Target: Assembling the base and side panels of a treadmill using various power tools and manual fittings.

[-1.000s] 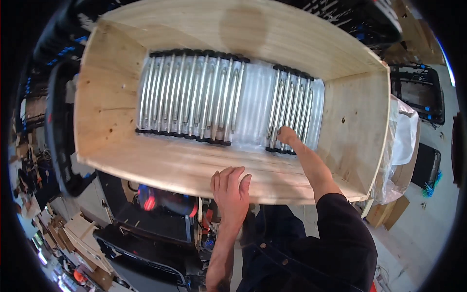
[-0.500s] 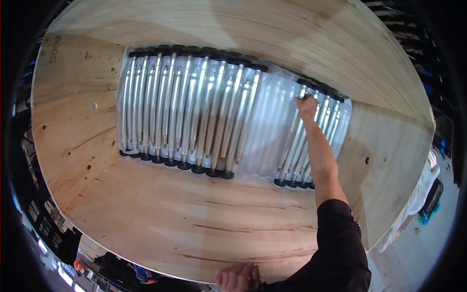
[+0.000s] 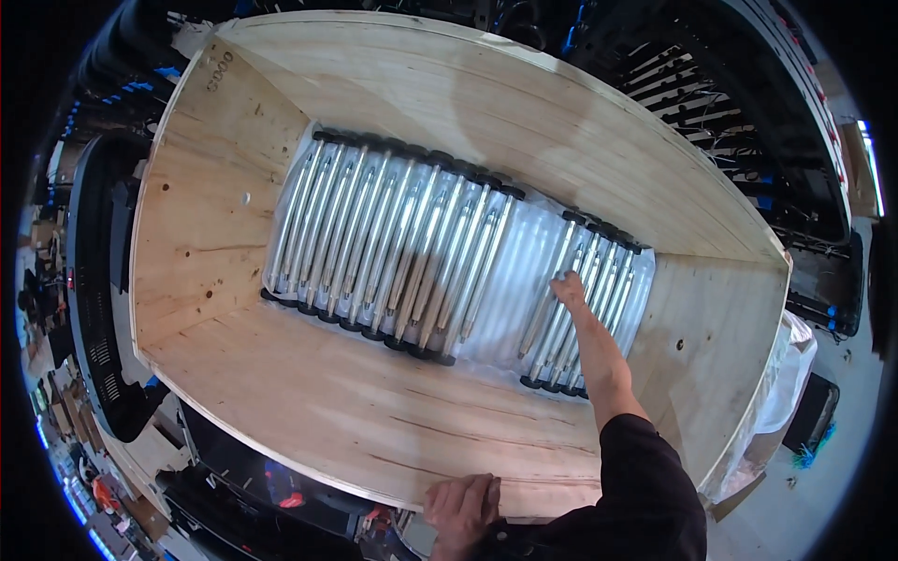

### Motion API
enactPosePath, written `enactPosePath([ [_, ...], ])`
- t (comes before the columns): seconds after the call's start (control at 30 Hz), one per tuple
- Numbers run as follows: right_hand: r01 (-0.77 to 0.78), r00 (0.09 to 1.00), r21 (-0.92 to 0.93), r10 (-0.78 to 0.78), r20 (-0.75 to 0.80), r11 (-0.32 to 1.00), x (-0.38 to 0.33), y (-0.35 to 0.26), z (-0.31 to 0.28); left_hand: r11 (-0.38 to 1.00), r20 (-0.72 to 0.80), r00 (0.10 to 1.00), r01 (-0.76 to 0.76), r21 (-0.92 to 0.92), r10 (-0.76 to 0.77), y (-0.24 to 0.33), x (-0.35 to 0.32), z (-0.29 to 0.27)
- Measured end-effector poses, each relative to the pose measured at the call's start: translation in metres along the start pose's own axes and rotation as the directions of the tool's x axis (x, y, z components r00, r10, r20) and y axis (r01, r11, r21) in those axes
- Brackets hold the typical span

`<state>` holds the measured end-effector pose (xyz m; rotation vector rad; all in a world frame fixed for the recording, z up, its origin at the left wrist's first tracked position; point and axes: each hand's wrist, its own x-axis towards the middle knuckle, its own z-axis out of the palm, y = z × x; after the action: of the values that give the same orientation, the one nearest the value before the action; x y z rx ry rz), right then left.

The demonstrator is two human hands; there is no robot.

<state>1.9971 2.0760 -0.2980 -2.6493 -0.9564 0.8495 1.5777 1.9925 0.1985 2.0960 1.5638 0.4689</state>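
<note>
A large plywood crate (image 3: 234,355) holds a row of silver metal rods (image 3: 402,243), each with a black disc on one end. Their discs alternate between the far side and the near side. To the right lies a smaller group of the same rods (image 3: 599,299). My right hand (image 3: 567,289) reaches in, its closed fingers on the leftmost rod (image 3: 535,335) of that smaller group, around its middle. Part of the grip is hidden behind the hand. My left hand (image 3: 460,507) rests at the near rim of the crate, fingers curled over the edge.
Translucent bubble wrap (image 3: 510,266) lines the crate floor and shows in the gap between the groups. The crate walls rise all around. Clear plastic sheeting (image 3: 784,369) hangs outside on the right. Dark machine frames (image 3: 711,103) stand beyond the far wall.
My view has shifted, showing more around the crate. My right hand has moved from near the rods' far ends down towards the leftmost rod's middle. My left hand stays at the rim.
</note>
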Motion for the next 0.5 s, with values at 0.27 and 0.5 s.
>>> enactPosePath([
  [0.27,-0.156,0.988,-0.080,0.157,0.001,0.984,-0.069,-0.050,0.045,0.993,-0.118,0.993,-0.036,-0.108,0.023,-0.003,-0.001,-0.006],
  [0.5,-0.468,0.849,0.752,0.001,0.528,0.465,-0.078,-0.090,-0.046,0.988,-0.264,0.963,0.012,-0.155,-0.053,-0.006,-0.006,-0.009],
])
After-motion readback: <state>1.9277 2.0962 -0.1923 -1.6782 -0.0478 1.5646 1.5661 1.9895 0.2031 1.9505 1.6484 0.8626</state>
